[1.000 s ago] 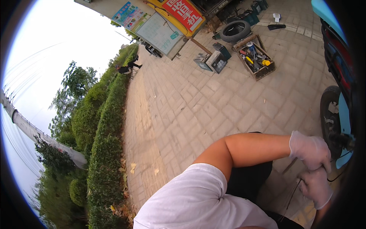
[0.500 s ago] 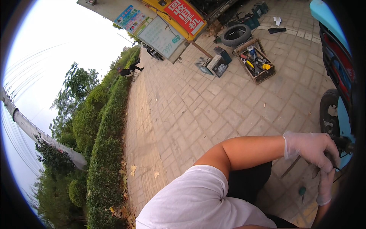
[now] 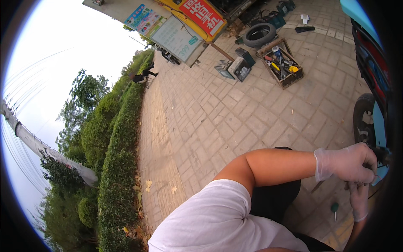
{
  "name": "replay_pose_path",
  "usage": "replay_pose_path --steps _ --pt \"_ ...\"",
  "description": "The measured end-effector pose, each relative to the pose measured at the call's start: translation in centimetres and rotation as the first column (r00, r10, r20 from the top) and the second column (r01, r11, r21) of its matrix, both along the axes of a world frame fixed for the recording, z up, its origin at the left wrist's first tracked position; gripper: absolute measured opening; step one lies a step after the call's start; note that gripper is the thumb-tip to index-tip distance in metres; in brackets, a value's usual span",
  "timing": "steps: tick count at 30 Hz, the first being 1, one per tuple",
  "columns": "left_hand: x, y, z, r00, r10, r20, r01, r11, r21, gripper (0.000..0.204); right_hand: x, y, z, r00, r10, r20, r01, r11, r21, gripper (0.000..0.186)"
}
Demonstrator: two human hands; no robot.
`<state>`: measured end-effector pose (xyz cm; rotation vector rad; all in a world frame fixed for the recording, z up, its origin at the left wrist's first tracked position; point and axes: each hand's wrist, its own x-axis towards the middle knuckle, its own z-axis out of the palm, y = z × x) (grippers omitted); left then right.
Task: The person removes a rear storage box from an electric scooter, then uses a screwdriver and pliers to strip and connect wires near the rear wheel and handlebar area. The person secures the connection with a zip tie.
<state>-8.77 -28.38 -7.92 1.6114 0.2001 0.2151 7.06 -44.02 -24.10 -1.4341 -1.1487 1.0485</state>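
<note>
At the right edge, my left hand [image 3: 353, 163], in a clear thin glove, is closed with its fingers bent down beside the light-blue electric scooter [image 3: 380, 122]. Just below it is my right hand [image 3: 359, 199], gloved the same way, its fingertips bent up against the left hand's fingers. Whatever the two hands pinch is too small and too near the dark rim to make out. On the paving beneath them lies a screwdriver [image 3: 334, 207] with a green handle. The scooter's black wheel [image 3: 364, 119] stands just beyond my left hand.
A wooden tool box [image 3: 280, 63] with several hand tools sits farther off on the paving. Near it are a loose tyre [image 3: 259, 35], batteries [image 3: 240, 69] and a sign board [image 3: 178, 40]. A hedge [image 3: 119, 155] runs along the left; a seated person [image 3: 145, 76] is far away.
My left hand has turned slightly, and its fingers are curled closer over the right hand's fingertips. A thin dark strand seen by the fingers earlier no longer shows. The view has shifted a little.
</note>
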Motion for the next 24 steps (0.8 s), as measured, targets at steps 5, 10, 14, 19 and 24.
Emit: replay_pose_path --steps 5,10,14,19,24 --pt "0.4 0.1 -0.8 0.994 -0.016 0.105 0.011 0.999 0.048 0.02 -0.4 0.4 -0.8 0.957 -0.105 0.27 0.068 0.987 0.143 0.029" --pt "0.2 1.0 -1.4 0.997 0.081 0.01 -0.082 0.993 0.086 0.02 0.8 0.7 3.5 0.962 -0.121 0.246 0.145 0.986 -0.081 0.043" --pt "0.3 1.4 -2.3 0.993 0.113 -0.027 -0.108 0.982 0.157 0.018 1.3 -0.2 7.5 0.944 -0.19 0.271 0.141 0.972 0.189 0.032" --pt "1.5 1.3 -4.8 0.991 0.088 0.099 -0.129 0.813 0.569 0.014 0.3 0.3 7.8 0.876 -0.272 0.399 0.239 0.962 0.133 0.019" --pt "1.5 0.8 -6.5 0.981 0.127 0.148 -0.194 0.555 0.809 0.014 1.5 0.3 7.7 0.82 -0.147 0.553 0.158 0.987 0.028 0.016"
